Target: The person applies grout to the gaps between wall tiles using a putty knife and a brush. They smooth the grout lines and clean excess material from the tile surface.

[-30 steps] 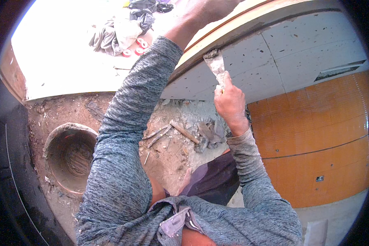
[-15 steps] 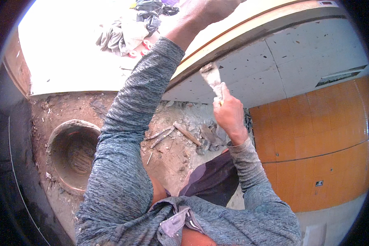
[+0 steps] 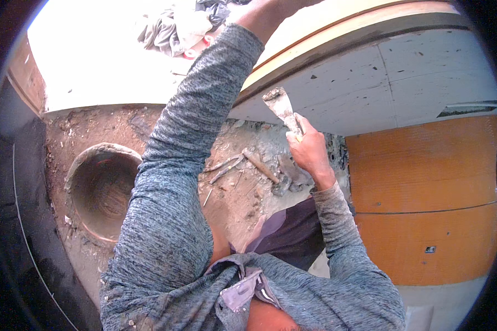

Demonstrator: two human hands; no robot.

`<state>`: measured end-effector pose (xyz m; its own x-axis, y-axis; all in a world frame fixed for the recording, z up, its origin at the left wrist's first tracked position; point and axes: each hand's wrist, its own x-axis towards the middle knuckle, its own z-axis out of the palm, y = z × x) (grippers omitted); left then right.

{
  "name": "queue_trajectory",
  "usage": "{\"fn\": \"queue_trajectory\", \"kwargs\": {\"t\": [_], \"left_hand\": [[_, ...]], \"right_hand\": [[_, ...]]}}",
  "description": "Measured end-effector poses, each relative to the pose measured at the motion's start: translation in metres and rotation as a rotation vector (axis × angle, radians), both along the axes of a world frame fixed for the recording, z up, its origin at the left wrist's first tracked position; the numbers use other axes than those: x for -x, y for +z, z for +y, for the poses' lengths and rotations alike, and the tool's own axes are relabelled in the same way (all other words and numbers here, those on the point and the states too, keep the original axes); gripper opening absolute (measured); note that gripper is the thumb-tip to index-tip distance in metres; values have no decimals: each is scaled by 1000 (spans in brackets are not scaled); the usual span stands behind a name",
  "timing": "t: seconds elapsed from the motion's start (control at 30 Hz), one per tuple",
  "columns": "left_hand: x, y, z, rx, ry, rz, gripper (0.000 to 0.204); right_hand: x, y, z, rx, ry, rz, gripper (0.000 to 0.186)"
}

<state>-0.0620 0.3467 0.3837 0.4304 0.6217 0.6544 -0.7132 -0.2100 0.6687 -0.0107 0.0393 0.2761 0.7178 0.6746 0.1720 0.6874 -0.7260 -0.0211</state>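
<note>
My right hand [image 3: 312, 150] is wrapped round the handle of a putty knife [image 3: 281, 107]. Grey mortar clings to the tip of its blade, which points up and to the left. The blade is in front of the speckled grey-white panel [image 3: 337, 88], just below the dark band under the yellowish ledge [image 3: 315, 27]. My left arm stretches far up across the view. At the top edge, over the ledge, my left hand [image 3: 268, 14] shows only in part, its fingers out of the picture.
A round mortar-stained basin [image 3: 106, 190] stands on the dirty floor at left. A hammer [image 3: 260, 166] and pincers [image 3: 225, 166] lie amid rubble between my arms. Orange-brown panels [image 3: 425, 165] cover the right side. Cloths and bags [image 3: 174, 30] lie on the bright surface beyond.
The putty knife has drawn away from the dark band under the ledge, and its blade has tilted further left. The whole view has shifted slightly.
</note>
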Motion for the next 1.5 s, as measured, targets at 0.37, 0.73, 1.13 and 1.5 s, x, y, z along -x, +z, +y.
{"fn": "queue_trajectory", "kwargs": {"t": [0.37, 0.73, 1.13, 1.5], "left_hand": [[-38, -10, 2, 28, -45, -107, 19], [-61, -7, -5, -96, 289, 124, 22], [-143, -33, 52, -417, 639, 220, 34], [-59, -35, 29, 11, -25, 274, 46]], "right_hand": [[29, -33, -37, 83, -147, 325, 50], [69, -65, -9, -117, 104, 691, 46], [91, -166, 49, -84, 866, 386, 42], [38, -161, 18, -233, 368, 633, 44]]}}
